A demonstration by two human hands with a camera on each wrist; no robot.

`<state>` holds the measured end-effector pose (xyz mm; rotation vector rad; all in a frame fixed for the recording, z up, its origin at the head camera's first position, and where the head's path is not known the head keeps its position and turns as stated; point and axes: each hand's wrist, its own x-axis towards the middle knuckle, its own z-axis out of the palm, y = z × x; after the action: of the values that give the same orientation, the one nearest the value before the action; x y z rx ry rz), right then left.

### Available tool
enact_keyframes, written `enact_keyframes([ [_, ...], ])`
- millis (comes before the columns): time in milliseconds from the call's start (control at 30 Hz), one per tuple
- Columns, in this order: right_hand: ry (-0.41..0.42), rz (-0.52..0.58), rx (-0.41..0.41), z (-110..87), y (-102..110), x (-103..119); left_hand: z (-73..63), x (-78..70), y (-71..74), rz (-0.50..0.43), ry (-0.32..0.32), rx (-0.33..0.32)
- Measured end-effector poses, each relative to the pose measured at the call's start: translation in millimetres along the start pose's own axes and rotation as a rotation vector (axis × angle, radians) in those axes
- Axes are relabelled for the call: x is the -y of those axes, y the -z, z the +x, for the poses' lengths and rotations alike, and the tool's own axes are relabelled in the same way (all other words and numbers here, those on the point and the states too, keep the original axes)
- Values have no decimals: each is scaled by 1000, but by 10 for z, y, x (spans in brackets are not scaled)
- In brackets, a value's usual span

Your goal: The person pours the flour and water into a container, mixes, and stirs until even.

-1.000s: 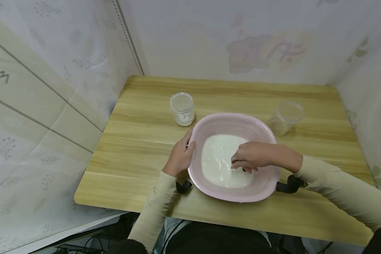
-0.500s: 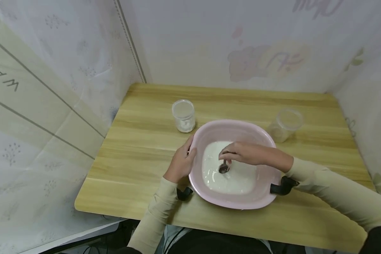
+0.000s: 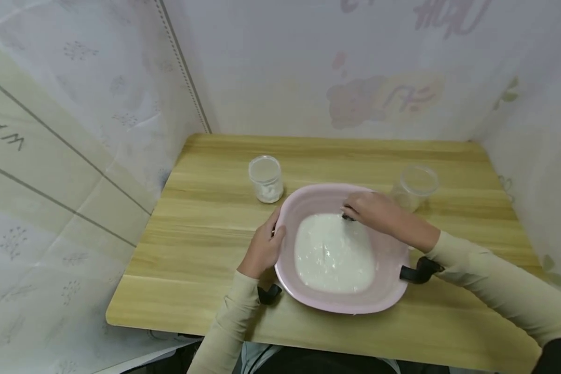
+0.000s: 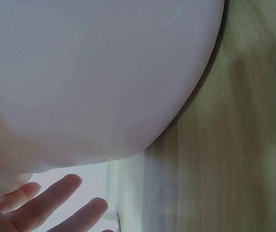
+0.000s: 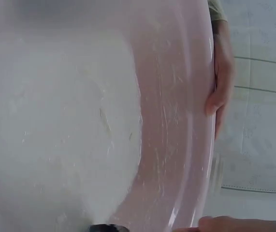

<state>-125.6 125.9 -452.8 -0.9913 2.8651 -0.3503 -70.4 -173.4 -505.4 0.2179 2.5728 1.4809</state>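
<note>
A pink basin (image 3: 308, 298) holds thick white liquid (image 3: 334, 254), marked by streaks and small lumps. My left hand (image 3: 264, 249) grips the left rim, thumb on top and fingers outside below it; several fingers (image 4: 46, 200) show under the rim in the left wrist view. Over the far side of the liquid, my right hand (image 3: 371, 212) holds a small metal spoon (image 3: 348, 217), mostly hidden by the fingers. Only a dark part of the spoon (image 5: 108, 228) shows at the bottom of the right wrist view.
A clear lidded jar (image 3: 266, 179) with white contents stands behind the basin to the left. Another clear jar (image 3: 416, 187) is at the back right, partly behind the right hand. Both stand on a wooden table (image 3: 191, 249) before patterned wall sheets (image 3: 271, 67).
My right hand has carried the spoon leftward through the liquid, then to the basin's far side. The left hand keeps its hold on the rim. The head view has shifted slightly.
</note>
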Motion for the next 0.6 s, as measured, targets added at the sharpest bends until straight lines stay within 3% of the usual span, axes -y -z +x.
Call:
enact_keyframes([
  [200,-25,106,184,-64,137,-53,31,-24,24,7,-7,6],
  [400,0,472,439,-105,101,-36,49,-39,33,8,-15,6],
  [600,34,701,491,-69,-42,113,41,-27,21,10,-14,1],
])
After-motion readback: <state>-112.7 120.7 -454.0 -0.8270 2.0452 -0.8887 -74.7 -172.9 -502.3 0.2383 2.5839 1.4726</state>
